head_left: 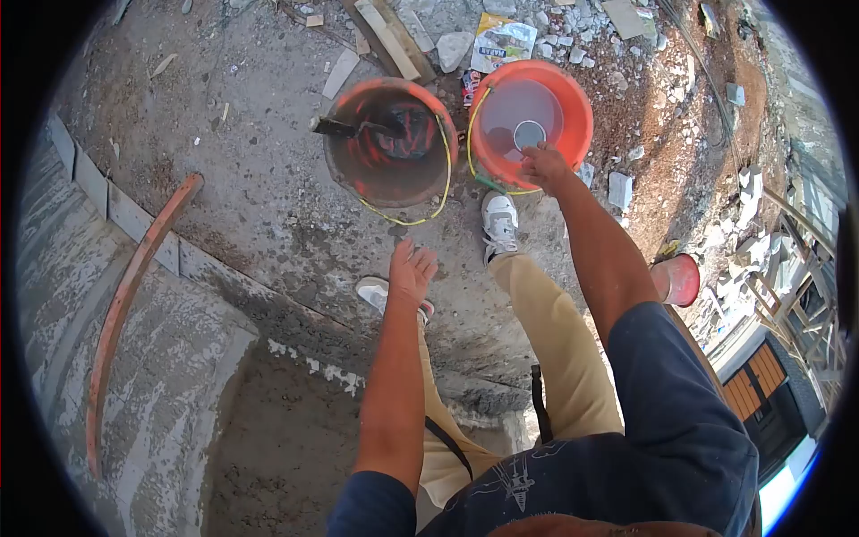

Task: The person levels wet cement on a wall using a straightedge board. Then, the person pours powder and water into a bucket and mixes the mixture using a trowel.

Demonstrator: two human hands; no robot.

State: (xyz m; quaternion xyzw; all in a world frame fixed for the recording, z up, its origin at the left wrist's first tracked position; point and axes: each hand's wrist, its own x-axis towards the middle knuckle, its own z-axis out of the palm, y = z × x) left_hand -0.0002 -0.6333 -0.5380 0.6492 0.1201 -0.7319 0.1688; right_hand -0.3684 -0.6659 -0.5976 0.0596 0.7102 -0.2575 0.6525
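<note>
Rough, dusty ground outdoors, scattered with stones and scraps of wood. Inside the orange bucket, at the near side of the cloudy water, a small round cup. At the cup's near rim, the right hand, with fingers bent; impossible to tell whether closed on the cup or only against it. Over the bucket's side, a yellow handle. Just to the left, a dark, dirty bucket with a tool leaning out over the rim. Nearer the body, above the ground, the left hand, with fingers loose and released, nothing held. Below the orange bucket, one white shoe; partly behind the left forearm, the other shoe. Beyond the buckets, a colourful packet, planks and broken stone. Out to the right, a small red bucket lying tilted, near heaped rubble. Far left, a curved wooden strip across the concrete.
</note>
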